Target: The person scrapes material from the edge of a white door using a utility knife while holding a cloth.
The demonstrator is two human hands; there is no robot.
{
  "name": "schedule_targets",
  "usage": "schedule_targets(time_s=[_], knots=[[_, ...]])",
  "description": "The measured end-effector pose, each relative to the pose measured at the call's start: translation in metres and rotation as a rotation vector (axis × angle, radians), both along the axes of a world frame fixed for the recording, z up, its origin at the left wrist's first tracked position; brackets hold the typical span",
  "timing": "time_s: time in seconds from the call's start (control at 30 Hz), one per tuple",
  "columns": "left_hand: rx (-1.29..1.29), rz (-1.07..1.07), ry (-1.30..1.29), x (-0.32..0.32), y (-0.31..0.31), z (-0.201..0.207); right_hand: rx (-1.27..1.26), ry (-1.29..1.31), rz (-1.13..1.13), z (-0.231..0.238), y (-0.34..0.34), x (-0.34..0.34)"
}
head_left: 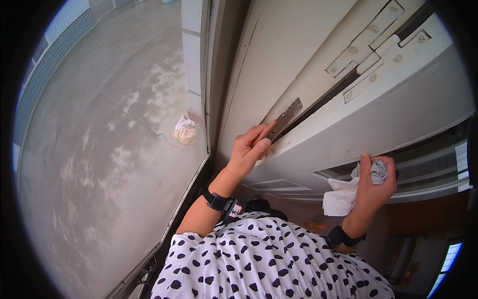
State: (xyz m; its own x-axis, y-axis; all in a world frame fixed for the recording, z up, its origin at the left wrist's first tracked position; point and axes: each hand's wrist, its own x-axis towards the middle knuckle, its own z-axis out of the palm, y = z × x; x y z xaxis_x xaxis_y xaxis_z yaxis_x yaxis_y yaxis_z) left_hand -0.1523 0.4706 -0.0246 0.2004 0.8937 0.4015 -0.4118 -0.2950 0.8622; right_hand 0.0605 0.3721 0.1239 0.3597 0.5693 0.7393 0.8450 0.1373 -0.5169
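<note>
My left hand (249,147) is closed around a narrow, worn metal strip (285,119) with small holes and dark marks. The strip lies slanted along the gap beside the pale door edge (318,119); I cannot tell if it is fixed there. My right hand (376,184) is closed on a crumpled cloth (379,172), grey where it bunches up in the fist. White folds (341,197) hang out on the hand's left side. The right thumb points up close to the lower edge of the pale panel.
Painted hinges (366,37) with screws join the pale panels at the upper right. A mesh screen (114,124) fills the left side. Behind it, a white and beige bundle (184,130) lies on the grey floor. A dark glass pane (423,172) is at the right.
</note>
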Motion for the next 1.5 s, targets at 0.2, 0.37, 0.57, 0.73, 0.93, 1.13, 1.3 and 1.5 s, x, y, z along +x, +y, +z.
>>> schedule_targets(time_s=[0.2,0.37,0.57,0.73,0.93,1.13,1.3,1.5], knots=[[-0.107,-0.009,0.031,-0.002,-0.012,-0.020,0.012,0.001,0.026,0.002,0.005,0.004],[0.062,-0.050,0.054,0.023,0.014,0.017,0.003,0.012,0.005,0.004,0.010,0.018],[-0.040,-0.006,0.008,0.011,0.003,-0.021,0.008,0.027,0.034,-0.003,0.009,0.016],[-0.182,0.051,0.164,-0.008,-0.021,-0.097,0.015,-0.010,0.049,-0.007,0.008,0.009],[-0.150,0.046,0.108,-0.005,-0.002,-0.087,0.009,0.000,0.009,-0.014,0.006,0.006],[-0.225,0.024,0.055,-0.014,-0.014,-0.102,0.012,0.019,-0.001,-0.019,0.005,0.002],[-0.211,0.007,0.091,-0.014,-0.005,-0.097,0.025,-0.005,0.009,-0.020,0.008,0.004],[-0.217,0.021,0.102,-0.014,-0.009,-0.090,0.013,0.027,0.015,-0.018,0.007,0.010]])
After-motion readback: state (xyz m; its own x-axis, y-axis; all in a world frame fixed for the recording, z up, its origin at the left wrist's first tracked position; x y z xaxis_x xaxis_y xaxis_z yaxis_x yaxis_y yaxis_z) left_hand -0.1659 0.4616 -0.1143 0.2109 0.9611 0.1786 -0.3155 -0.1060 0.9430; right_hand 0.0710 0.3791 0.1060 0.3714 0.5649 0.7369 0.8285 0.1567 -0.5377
